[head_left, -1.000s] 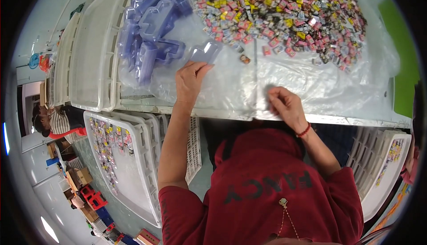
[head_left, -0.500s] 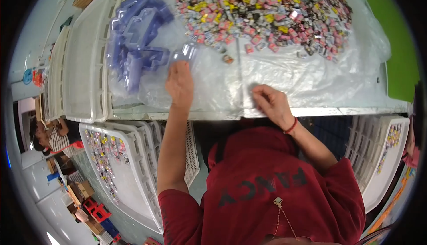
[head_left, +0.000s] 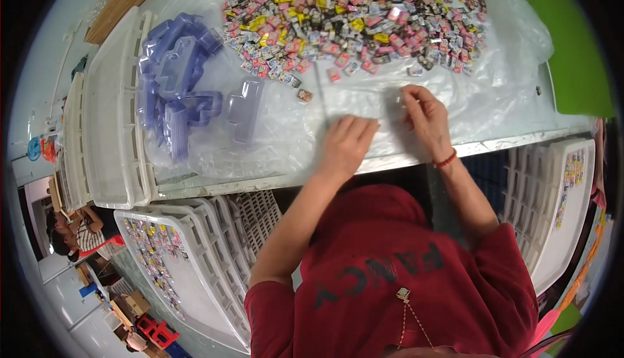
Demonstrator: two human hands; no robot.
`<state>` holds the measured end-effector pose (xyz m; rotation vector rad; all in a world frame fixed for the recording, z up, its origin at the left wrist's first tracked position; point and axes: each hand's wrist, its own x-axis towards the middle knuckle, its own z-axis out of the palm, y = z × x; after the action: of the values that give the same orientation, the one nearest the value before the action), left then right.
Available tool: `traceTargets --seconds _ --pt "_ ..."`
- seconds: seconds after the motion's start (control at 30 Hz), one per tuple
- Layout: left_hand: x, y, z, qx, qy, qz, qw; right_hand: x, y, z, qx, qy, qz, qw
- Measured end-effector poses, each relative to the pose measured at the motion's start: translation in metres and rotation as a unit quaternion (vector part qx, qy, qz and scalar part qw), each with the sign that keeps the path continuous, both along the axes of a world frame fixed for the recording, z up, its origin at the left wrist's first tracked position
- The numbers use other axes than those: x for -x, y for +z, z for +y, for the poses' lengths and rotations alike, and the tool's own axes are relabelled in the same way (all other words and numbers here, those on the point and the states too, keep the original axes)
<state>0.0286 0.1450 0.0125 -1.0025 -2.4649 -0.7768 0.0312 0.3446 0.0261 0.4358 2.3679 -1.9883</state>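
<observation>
My left hand [head_left: 346, 146] is over the plastic sheet [head_left: 292, 137] near the table's front edge. Its fingers are curled together, and anything under them is hidden. To its right, my right hand [head_left: 427, 119] has thumb and forefinger drawn into a pinch; I cannot make out anything between them. A clear moulded tray [head_left: 245, 109] with a stepped outline lies alone on the sheet, left of my left hand. Beside it is a heap of nested bluish clear trays [head_left: 175, 65]. Beyond both hands spreads a large pile of small pink, yellow, black and white packet-like pieces [head_left: 364, 20]. One brownish piece [head_left: 304, 95] lies apart.
White plastic crates [head_left: 114, 111] stand along the table's left end. Below the table edge, more crates [head_left: 201, 247] on the left and a crate [head_left: 559, 208] on the right hold small pieces. A green surface [head_left: 565, 52] borders the right. A seated person [head_left: 81, 231] is far left.
My left hand has let go of the clear tray, which now lies on the sheet, and has come right, close to my right hand. The whole view has shifted slightly.
</observation>
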Motion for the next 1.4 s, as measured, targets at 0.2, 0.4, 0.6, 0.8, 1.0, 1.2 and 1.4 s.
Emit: traceTargets --seconds 0.2,0.4,0.6,0.8,1.0,1.2,1.4 --pt "0.011 0.000 -0.008 -0.085 0.015 -0.042 0.995 0.015 0.007 0.018 -0.344 0.034 0.191 0.919" --pt "0.049 -0.014 -0.068 0.038 0.206 -0.036 0.977 0.066 0.019 -0.047 -0.460 0.120 0.248 0.844" --pt "0.044 -0.003 -0.056 -0.037 0.182 -0.004 0.983 0.081 -0.010 -0.058 -0.534 0.128 0.251 0.797" --pt "0.058 -0.002 -0.061 -0.027 0.136 -0.088 0.987 0.070 0.003 -0.031 -0.399 0.180 0.247 0.865" --pt "0.023 0.020 -0.035 -0.150 0.061 -0.116 0.980 0.039 0.019 0.016 -0.310 0.235 0.230 0.892" --pt "0.008 0.003 -0.020 -0.095 0.005 -0.115 0.989 0.016 0.002 -0.006 -0.302 0.268 0.281 0.871" --pt "0.009 -0.006 -0.029 -0.080 0.034 -0.071 0.994 0.015 -0.007 -0.012 -0.347 0.261 0.292 0.852"
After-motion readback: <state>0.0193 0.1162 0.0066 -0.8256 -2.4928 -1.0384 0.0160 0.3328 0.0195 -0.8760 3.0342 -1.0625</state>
